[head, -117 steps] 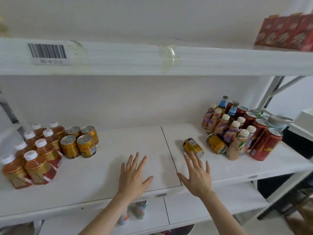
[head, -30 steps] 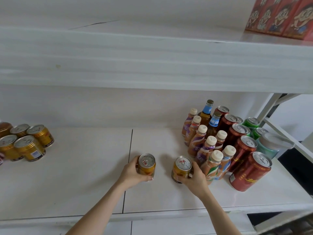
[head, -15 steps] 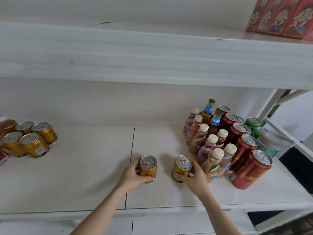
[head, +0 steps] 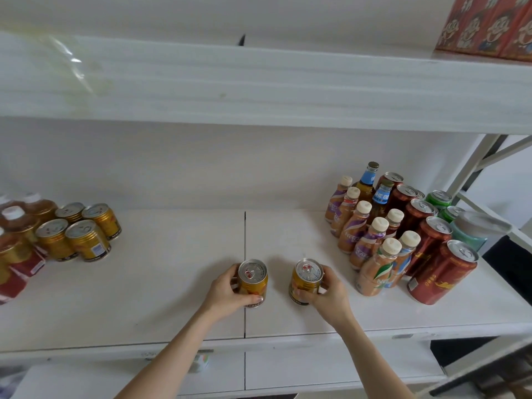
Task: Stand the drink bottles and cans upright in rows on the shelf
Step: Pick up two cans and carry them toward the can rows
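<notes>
Two small gold cans stand upright near the front edge of the white shelf (head: 172, 283), side by side with a gap between them. The left can (head: 252, 282) sits just right of the seam between the two shelf boards, and the left hand (head: 227, 292) is wrapped around it from the left, thumb across its near side. The right can (head: 305, 281) is gripped by the right hand (head: 328, 292) from the right, fingers curled around its body. Both show silver pull-tab lids facing up. To the right, near the right hand, stands a cluster of coffee bottles (head: 355, 228) with cream caps in rows running far to near, with two blue-labelled glass bottles (head: 367, 182) at the far end. Beside them on the right is a row of tall red cans (head: 440, 276), then green cans (head: 438, 198) and a pale green tub (head: 472, 231) with a lid. Far to the left, well apart from the hands, four more gold cans (head: 77, 230) stand upright in a block, with tea bottles (head: 17, 226) at the left edge. An upper shelf (head: 259, 87) carries red cartons (head: 489, 24) at the top right.
</notes>
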`<state>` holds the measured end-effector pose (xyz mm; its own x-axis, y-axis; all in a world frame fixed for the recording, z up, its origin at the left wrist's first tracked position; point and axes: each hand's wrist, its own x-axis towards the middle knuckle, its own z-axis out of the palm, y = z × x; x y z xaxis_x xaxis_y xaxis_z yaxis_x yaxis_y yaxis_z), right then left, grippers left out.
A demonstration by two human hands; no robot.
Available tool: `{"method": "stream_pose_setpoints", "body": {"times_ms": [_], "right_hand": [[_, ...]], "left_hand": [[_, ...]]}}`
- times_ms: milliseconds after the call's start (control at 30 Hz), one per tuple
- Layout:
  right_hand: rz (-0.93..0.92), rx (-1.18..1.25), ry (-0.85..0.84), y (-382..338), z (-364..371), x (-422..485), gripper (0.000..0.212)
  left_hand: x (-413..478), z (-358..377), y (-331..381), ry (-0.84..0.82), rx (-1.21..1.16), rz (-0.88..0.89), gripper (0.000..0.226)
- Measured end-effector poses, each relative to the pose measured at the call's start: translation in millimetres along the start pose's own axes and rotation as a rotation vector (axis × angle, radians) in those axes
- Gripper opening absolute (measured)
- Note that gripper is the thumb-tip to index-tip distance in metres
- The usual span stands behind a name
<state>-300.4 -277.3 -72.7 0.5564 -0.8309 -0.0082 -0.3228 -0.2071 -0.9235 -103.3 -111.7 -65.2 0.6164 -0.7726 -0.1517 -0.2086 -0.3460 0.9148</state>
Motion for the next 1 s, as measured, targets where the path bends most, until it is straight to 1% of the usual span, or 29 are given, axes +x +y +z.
{"method": "stream_pose_setpoints", "body": {"times_ms": [167, 333, 500, 833, 1000], "right_hand": [[-0.005, 0.0, 0.034, -19, 31, -17, 0.065], [-0.005, 0.004, 0.068, -42, 68, -36, 0.062], [-0.007, 0.012, 0.072, -67, 102, -55, 0.063], [-0.032, -0.025, -0.051, -101, 152, -70, 0.061], [-0.041, -0.034, -0.113, -113, 181, -75, 0.062]], "left_hand": [[-6, -38, -8, -0.035, 0.023, 0.025, 0.069], [-15, -81, -18, -0.056, 0.043, 0.055, 0.072], [-31, -118, -30, -0.04, 0.04, 0.062, 0.071], [-61, -168, -59, 0.085, -0.006, 0.004, 0.071], [-71, -196, -74, 0.119, -0.013, -0.017, 0.072]]}}
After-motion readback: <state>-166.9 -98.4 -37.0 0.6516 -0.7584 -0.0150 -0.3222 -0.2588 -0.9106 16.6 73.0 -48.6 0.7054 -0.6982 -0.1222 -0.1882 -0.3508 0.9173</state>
